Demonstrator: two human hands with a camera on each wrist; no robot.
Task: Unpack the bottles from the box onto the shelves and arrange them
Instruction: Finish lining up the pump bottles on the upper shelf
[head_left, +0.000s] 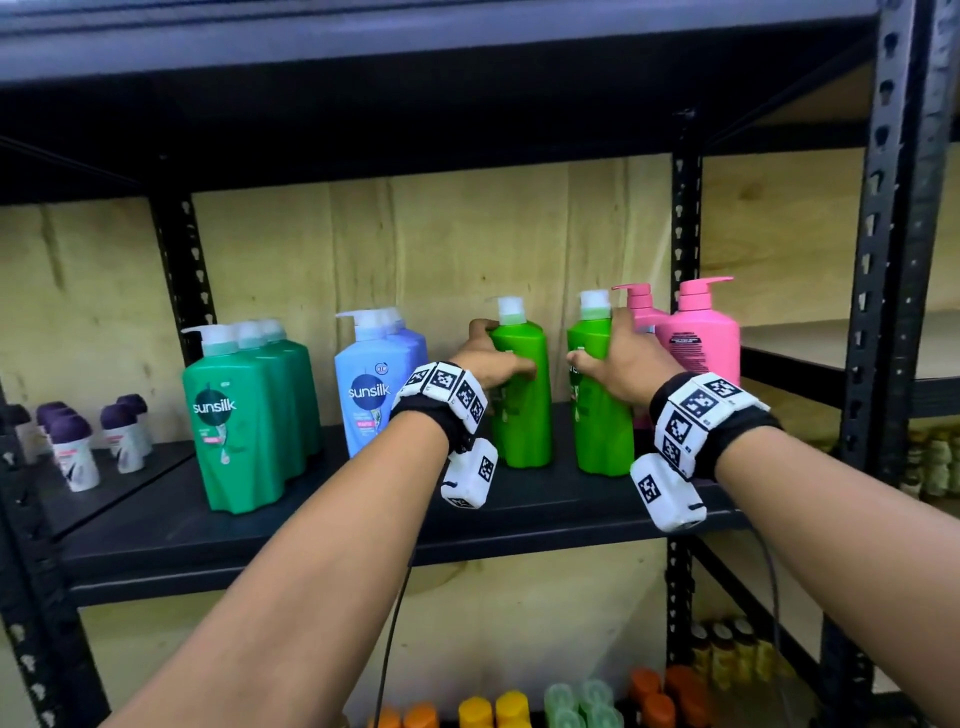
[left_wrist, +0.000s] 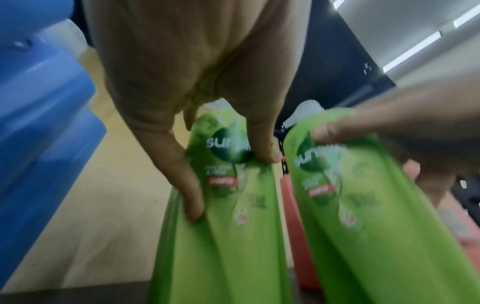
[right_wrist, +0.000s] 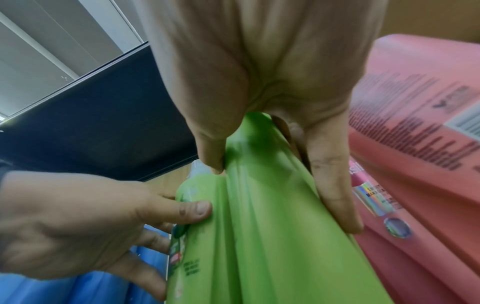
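Two light green pump bottles stand upright on the black shelf. My left hand grips the left green bottle around its upper body, thumb on the front and fingers round the far side; in the left wrist view the same bottle shows under my fingers. My right hand grips the right green bottle, seen close in the right wrist view with thumb and fingers on either side. The box is out of sight.
On the same shelf stand dark green bottles at the left, blue bottles beside my left hand, and pink bottles touching distance right of my right hand. Small purple-capped bottles sit far left. Lower shelves hold more bottles.
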